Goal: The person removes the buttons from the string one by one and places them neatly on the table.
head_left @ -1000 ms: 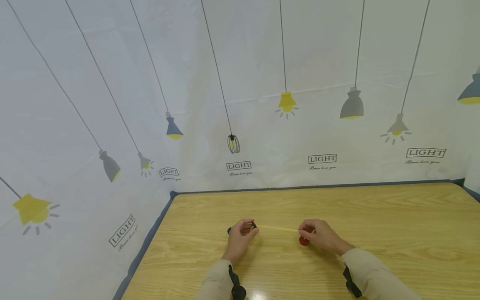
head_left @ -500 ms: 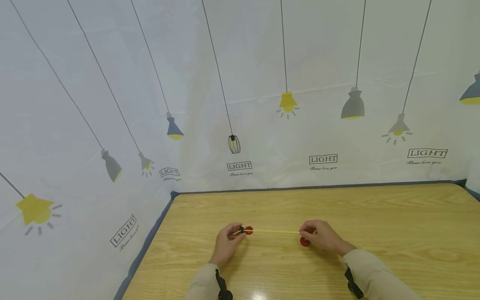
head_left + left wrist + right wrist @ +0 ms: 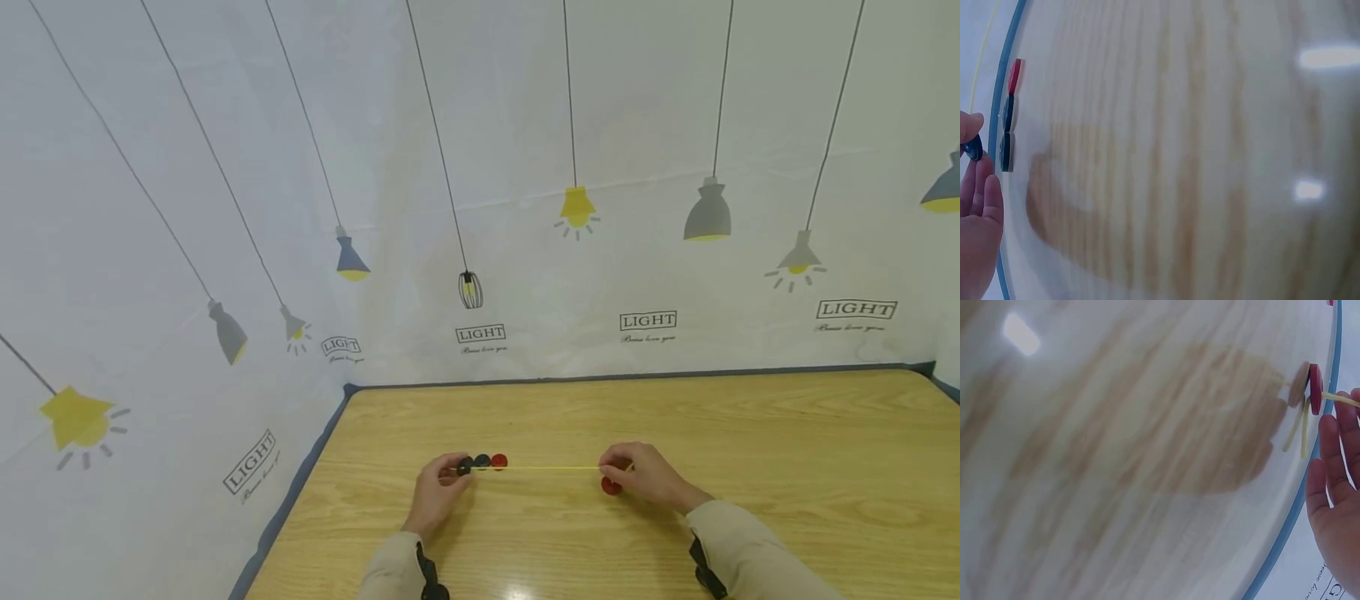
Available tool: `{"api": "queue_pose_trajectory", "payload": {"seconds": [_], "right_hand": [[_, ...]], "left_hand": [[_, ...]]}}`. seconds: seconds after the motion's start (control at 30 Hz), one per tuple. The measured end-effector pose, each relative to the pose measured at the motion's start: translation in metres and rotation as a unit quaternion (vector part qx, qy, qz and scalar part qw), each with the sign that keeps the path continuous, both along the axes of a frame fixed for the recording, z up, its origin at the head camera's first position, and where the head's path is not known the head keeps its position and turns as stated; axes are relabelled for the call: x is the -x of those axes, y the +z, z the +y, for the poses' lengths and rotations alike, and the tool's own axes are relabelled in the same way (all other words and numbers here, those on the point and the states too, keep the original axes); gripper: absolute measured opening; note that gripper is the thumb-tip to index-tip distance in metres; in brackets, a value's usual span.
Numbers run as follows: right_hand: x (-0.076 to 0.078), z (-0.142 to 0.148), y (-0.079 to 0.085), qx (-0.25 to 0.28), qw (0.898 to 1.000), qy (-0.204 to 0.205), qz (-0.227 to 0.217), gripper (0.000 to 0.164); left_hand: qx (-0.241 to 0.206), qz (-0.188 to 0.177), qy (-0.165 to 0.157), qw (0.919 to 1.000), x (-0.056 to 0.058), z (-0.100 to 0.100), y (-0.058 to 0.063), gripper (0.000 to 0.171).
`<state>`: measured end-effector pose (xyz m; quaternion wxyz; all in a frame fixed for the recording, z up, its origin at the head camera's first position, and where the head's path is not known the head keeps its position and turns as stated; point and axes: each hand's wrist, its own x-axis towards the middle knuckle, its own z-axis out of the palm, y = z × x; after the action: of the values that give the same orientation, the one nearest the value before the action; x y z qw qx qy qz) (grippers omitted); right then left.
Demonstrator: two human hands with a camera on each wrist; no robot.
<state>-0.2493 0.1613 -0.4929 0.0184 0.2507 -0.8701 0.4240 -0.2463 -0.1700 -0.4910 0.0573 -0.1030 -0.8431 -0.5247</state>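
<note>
My left hand (image 3: 438,492) pinches a dark round button (image 3: 974,149) between thumb and finger, above the tabletop. A yellow string (image 3: 547,467) stretches straight from it across to my right hand (image 3: 647,475), whose thumb and fingertips pinch the string. Below those fingertips a red button (image 3: 1316,389) hangs on the string close over the table, with loose string ends (image 3: 1304,428) beyond it. Just right of my left fingers, another red button (image 3: 499,461) lies in a row with two dark buttons; the middle dark button (image 3: 482,461) touches or nearly touches its neighbours.
The wooden tabletop (image 3: 697,417) reaches back to a blue edge. Behind it and on the left stands a white sheet (image 3: 525,250) printed with hanging lamps.
My left hand has moved left and away from the right one, drawing out a longer span of string and uncovering the row of buttons. The right hand has stayed almost in place.
</note>
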Motion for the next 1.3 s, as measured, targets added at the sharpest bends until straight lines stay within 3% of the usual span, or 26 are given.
{"api": "queue_pose_trajectory", "payload": {"seconds": [0.07, 0.27, 0.47, 0.8, 0.97, 1.3], "right_hand": [[0.001, -0.001, -0.001, 0.000, 1.000, -0.001, -0.002, 0.008], [0.001, -0.002, -0.002, 0.005, 1.000, -0.001, 0.002, 0.008], [-0.004, 0.005, -0.003, 0.007, 1.000, -0.005, -0.008, 0.007], [-0.005, 0.010, -0.004, 0.012, 1.000, 0.001, -0.020, 0.011], [-0.004, 0.006, -0.003, 0.008, 1.000, 0.003, -0.011, 0.009], [-0.001, -0.004, 0.004, -0.001, 1.000, 0.001, -0.007, 0.009]], "left_hand": [[0.011, 0.004, 0.013, 0.9998, 0.005, -0.005, -0.009, 0.030], [0.032, 0.031, 0.052, 0.9977, 0.008, -0.013, -0.016, 0.030], [0.048, 0.033, 0.077, 0.9954, 0.016, -0.010, -0.025, 0.029], [0.076, 0.009, 0.149, 0.9859, 0.023, 0.003, -0.024, 0.030], [0.061, -0.014, 0.174, 0.9827, 0.023, 0.002, -0.024, 0.032], [0.018, -0.017, 0.209, 0.9776, 0.021, 0.001, -0.024, 0.031]]}}
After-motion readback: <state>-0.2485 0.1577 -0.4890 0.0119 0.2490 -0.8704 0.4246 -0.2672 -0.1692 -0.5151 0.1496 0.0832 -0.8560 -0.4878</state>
